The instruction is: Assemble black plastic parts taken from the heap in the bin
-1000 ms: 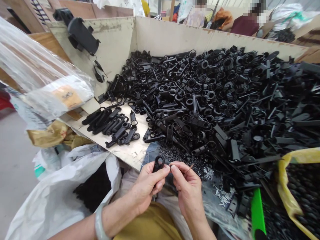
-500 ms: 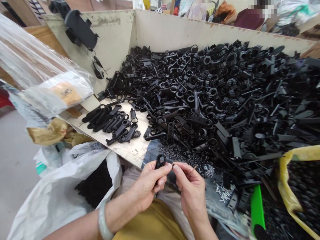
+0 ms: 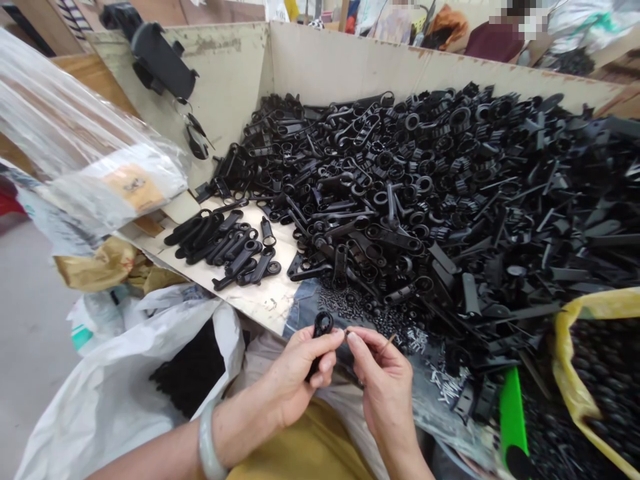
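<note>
My left hand [image 3: 300,363] is wrapped round a black plastic part [image 3: 323,325] whose ringed end sticks up above the fingers. Close on its right, my right hand [image 3: 383,373] pinches something small and dark between thumb and forefinger, too small to make out, near the left thumb tip. A thin brownish stick [image 3: 389,341] shows at the right fingers. Past the hands lie tiny black pieces [image 3: 350,303] and small silvery pins [image 3: 447,383]. Several black arm-shaped parts [image 3: 245,257] rest in rows on the pale board, left of a large heap of black parts [image 3: 390,180].
Pale panels [image 3: 350,53] wall the heap. A white sack [image 3: 115,373] with black contents stands at the lower left, and a yellow-rimmed bag [image 3: 567,347] at the right beside a green strip [image 3: 513,407]. A person in dark red [image 3: 495,37] is in the background.
The ringed part in my left hand has turned slightly and looks narrower. Both hands remain nearly in place, fingertips close together.
</note>
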Demonstrator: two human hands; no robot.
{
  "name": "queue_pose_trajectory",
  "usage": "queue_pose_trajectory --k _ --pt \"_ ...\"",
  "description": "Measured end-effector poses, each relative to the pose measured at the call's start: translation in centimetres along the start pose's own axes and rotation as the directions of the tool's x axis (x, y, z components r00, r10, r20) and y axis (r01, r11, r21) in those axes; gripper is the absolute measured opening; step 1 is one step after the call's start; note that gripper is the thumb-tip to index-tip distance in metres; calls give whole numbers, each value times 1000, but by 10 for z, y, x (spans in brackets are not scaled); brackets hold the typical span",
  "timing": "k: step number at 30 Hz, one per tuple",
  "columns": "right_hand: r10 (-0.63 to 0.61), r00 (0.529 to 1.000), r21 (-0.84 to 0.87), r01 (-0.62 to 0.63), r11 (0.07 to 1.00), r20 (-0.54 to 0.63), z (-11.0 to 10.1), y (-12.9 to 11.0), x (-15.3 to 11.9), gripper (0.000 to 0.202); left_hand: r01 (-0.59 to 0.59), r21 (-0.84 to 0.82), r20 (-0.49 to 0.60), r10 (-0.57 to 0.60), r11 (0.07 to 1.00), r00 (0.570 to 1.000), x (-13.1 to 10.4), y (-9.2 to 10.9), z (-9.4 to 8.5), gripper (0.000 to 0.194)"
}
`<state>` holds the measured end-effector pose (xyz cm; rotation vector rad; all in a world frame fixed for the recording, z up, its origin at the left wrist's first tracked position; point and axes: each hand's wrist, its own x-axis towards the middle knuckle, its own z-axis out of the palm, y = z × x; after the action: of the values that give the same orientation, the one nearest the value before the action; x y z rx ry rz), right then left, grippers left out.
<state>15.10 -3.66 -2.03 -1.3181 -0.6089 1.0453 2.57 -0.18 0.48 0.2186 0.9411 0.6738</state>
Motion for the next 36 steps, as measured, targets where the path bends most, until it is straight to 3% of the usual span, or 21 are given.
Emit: queue_pose_trajectory --k 6,11,17,19,23,25,27,31,36 --pt "-12 1000 1 12 1000 -8 1 -3 -1 19 -34 42 -43 36 999 998 -4 2 0 38" --pt "-40 999 -28 40 999 31 -3 1 -2 18 -95 125 -14 98 988 995 -5 2 0 43" --pt "-183 969 -150 208 967 165 -14 1 1 7 -81 178 -20 86 981 996 -5 -1 -3 48" --pt "-292 925 -244 349 905 241 -19 -3 2 7 -76 190 -15 80 979 997 -5 -1 -5 46" --pt "-477 770 -384 629 676 423 -30 -13 3 20 -59 184 20 57 981 998 -5 -2 -8 40" --pt "-516 707 -417 704 574 484 -35 -16 3 21 -33 175 15 31 984 999 -5 -3 -8 40" --pt "-530 673 -438 739 512 516 -39 -16 2 20 -9 174 18 6 985 1000 -5 -3 -7 39" --pt "-514 689 -467 725 506 511 -42 -16 2 17 14 221 95 -36 975 995 -8 0 -2 33" --pt "-502 755 -458 656 600 423 -41 -18 2 10 -14 355 227 -71 935 971 -13 5 1 23"
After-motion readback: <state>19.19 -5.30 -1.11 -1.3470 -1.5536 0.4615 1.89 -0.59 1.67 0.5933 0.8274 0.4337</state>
